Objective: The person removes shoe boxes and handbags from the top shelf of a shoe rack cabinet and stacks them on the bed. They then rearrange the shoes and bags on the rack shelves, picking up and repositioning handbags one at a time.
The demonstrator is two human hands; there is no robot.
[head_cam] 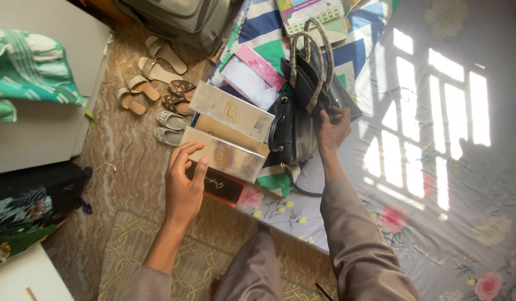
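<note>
Boxes (224, 153), long and flat, are lying stacked at the bed (436, 223) edge, long axes running from the left hand (184, 184) toward the right hand (331, 131). Left hand is resting open-fingered on the nearest box's end. Right hand is pinching the black handbag (294, 131) beyond; sunlit sheet is lying open to its right.

Daylit, fairly bright. Hard sun patch in window-pane shape across the floral bedsheet (436, 184), nearly blown out, bar shadows between panes. Softer, dimmer left of the sheet over the patterned floor (130, 167). Glare on the shiny boxes (230, 134). Mostly sharp; slight wide-angle stretch and softness toward corners.
</note>
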